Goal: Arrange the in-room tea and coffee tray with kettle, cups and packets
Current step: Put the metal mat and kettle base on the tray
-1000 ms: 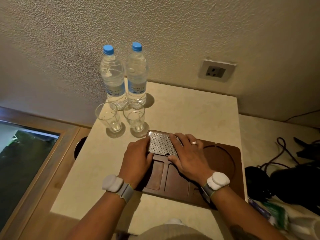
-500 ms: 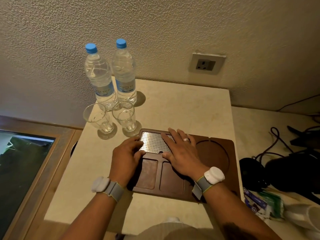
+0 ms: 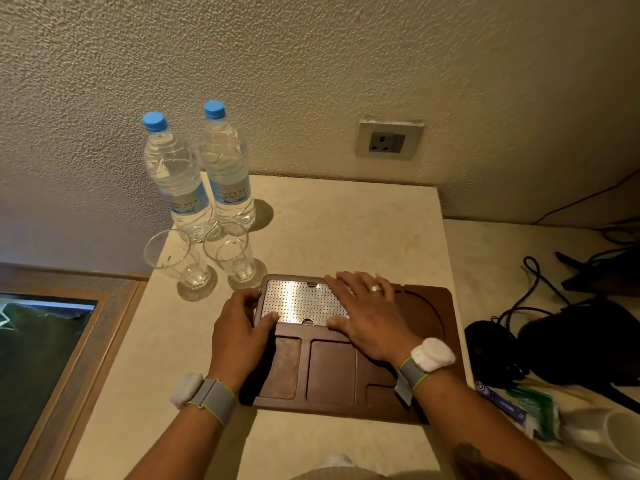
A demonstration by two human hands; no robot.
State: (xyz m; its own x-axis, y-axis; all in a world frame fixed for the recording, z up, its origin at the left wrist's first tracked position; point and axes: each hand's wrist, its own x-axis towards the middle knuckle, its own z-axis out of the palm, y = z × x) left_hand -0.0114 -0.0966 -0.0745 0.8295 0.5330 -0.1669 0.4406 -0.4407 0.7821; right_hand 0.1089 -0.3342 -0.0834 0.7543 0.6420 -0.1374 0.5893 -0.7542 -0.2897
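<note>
A dark brown wooden tray [image 3: 332, 372] with several recessed compartments and a round recess [image 3: 420, 313] lies on the cream counter [image 3: 346, 223]. A perforated metal plate [image 3: 299, 301] sits in the tray's back-left recess. My left hand [image 3: 239, 330] curls over the tray's left edge, thumb on the plate's near-left corner. My right hand [image 3: 367, 310] lies flat with spread fingers pressing the plate's right end. A black kettle [image 3: 585, 344] stands on the lower surface to the right, with packets [image 3: 523, 407] and a white cup [image 3: 620, 441] near it.
Two water bottles with blue caps [image 3: 194, 181] stand at the counter's back left, two empty glasses [image 3: 204, 261] in front of them, close to the tray's corner. A wall socket [image 3: 389, 142] is behind. Black cables [image 3: 533, 292] trail right. A wood-framed glass panel [image 3: 38, 358] lies lower left.
The metal plate has settled flat into the tray's recess under both hands. My left thumb has slid onto its near corner. The view has shifted, with everything now lower in the frame.
</note>
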